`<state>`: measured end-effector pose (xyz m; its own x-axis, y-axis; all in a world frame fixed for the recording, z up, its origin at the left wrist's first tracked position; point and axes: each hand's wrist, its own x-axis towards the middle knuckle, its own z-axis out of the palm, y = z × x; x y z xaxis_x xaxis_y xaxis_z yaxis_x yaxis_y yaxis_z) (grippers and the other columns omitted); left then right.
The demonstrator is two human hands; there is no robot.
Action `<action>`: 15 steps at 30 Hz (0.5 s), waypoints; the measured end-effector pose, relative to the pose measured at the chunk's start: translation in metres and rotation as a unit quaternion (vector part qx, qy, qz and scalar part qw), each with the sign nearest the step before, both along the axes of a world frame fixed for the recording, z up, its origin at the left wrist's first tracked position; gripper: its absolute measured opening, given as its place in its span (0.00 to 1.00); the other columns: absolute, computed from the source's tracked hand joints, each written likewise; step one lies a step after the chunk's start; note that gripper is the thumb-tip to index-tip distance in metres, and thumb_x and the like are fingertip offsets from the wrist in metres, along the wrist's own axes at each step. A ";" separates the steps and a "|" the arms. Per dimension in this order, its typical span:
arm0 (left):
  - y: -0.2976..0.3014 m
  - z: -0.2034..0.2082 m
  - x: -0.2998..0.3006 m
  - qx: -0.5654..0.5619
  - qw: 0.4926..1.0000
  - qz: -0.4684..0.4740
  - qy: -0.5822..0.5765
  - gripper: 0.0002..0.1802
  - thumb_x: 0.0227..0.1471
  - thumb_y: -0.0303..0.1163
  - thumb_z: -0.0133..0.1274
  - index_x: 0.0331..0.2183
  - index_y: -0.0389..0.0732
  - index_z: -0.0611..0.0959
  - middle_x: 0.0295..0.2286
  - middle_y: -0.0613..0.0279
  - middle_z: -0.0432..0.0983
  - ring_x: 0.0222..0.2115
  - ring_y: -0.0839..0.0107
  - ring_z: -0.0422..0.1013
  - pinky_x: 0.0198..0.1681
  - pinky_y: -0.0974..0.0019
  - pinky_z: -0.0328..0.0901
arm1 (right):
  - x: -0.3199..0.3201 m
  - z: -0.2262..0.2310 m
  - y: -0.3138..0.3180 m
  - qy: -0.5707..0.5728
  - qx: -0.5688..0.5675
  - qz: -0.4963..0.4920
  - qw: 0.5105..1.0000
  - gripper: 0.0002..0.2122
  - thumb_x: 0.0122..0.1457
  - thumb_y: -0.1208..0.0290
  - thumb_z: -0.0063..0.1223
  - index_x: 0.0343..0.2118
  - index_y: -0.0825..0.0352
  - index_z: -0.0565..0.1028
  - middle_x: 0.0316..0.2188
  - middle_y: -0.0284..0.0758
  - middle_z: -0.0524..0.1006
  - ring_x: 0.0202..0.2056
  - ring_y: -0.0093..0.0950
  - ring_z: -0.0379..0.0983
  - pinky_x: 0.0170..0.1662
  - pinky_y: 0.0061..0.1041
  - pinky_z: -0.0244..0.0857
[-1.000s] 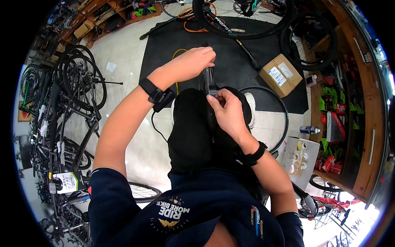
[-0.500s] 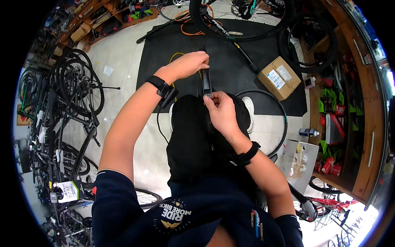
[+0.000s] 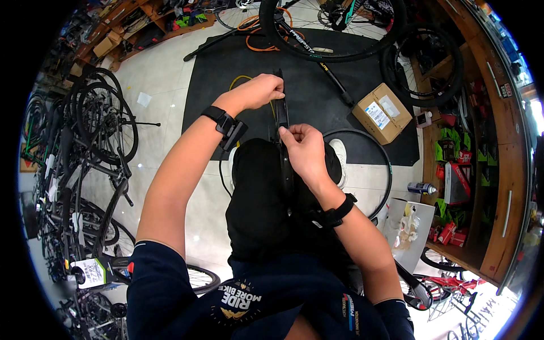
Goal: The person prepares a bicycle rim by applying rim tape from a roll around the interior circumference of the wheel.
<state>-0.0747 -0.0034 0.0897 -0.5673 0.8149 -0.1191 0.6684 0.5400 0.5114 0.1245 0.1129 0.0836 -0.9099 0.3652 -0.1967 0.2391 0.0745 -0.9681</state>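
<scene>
A narrow black bicycle wheel rim [image 3: 283, 115] stands edge-on between my knees and runs away from me over the dark mat. My left hand [image 3: 262, 90] is at its far part, with curled fingers and thumb closed on the rim. Closer to me, my right hand [image 3: 306, 148] pinches the rim with thumb and forefinger from the right side. Whether a thin strip lies under my fingertips is too small to tell. The rim's lower part drops between my black-trousered legs [image 3: 255, 198] and is partly hidden.
A black mat [image 3: 226, 73] covers the floor ahead. On it lie a cardboard box [image 3: 382, 113] and a bicycle wheel [image 3: 272, 34]. A loose black tyre [image 3: 390, 170] curves by my right foot. Near the wooden shelving [image 3: 493, 187] lies a spray can [image 3: 422, 187]. Several bicycles [image 3: 105, 119] crowd the left.
The rim between my hands has tilted slightly and more of it shows between my knees. Both hands keep nearly the same places on it. The whole view has shifted a little.
</scene>
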 end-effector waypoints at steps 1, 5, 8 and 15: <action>0.000 -0.001 0.001 -0.009 1.000 0.016 -0.008 0.11 0.57 0.32 0.58 0.33 0.31 0.80 0.31 0.46 0.78 0.34 0.51 0.75 0.39 0.54 0.68 | -0.001 0.000 0.000 0.002 0.001 -0.001 1.000 0.14 0.59 0.66 0.63 0.31 0.77 0.78 0.21 0.40 0.79 0.23 0.25 0.76 0.30 0.27 0.68; 0.010 0.001 0.004 -0.034 0.999 0.041 -0.006 0.12 0.57 0.32 0.58 0.32 0.31 0.80 0.31 0.44 0.79 0.35 0.49 0.76 0.40 0.54 0.69 | -0.003 0.006 0.001 -0.017 -0.005 -0.012 1.000 0.14 0.59 0.66 0.63 0.31 0.77 0.78 0.22 0.40 0.80 0.23 0.25 0.76 0.30 0.27 0.69; 0.011 -0.004 0.010 -0.023 0.998 0.047 0.039 0.11 0.57 0.31 0.57 0.32 0.30 0.79 0.32 0.43 0.79 0.36 0.47 0.75 0.41 0.53 0.69 | -0.006 0.003 0.001 -0.022 -0.011 -0.022 0.999 0.14 0.59 0.66 0.63 0.32 0.76 0.79 0.22 0.40 0.81 0.24 0.26 0.77 0.31 0.27 0.69; 0.012 -0.011 0.013 -0.014 0.995 0.093 0.030 0.11 0.57 0.32 0.57 0.33 0.31 0.78 0.32 0.43 0.79 0.37 0.45 0.76 0.41 0.52 0.69 | -0.009 0.006 0.000 -0.018 -0.004 -0.029 0.999 0.14 0.59 0.66 0.63 0.32 0.77 0.79 0.23 0.41 0.81 0.25 0.27 0.78 0.32 0.28 0.70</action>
<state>-0.0622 0.0084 0.0784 -0.7145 0.6921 -0.1019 0.5847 0.6708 0.4562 0.1159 0.1128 0.0900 -0.8796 0.4151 -0.2323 0.2779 0.0520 -0.9592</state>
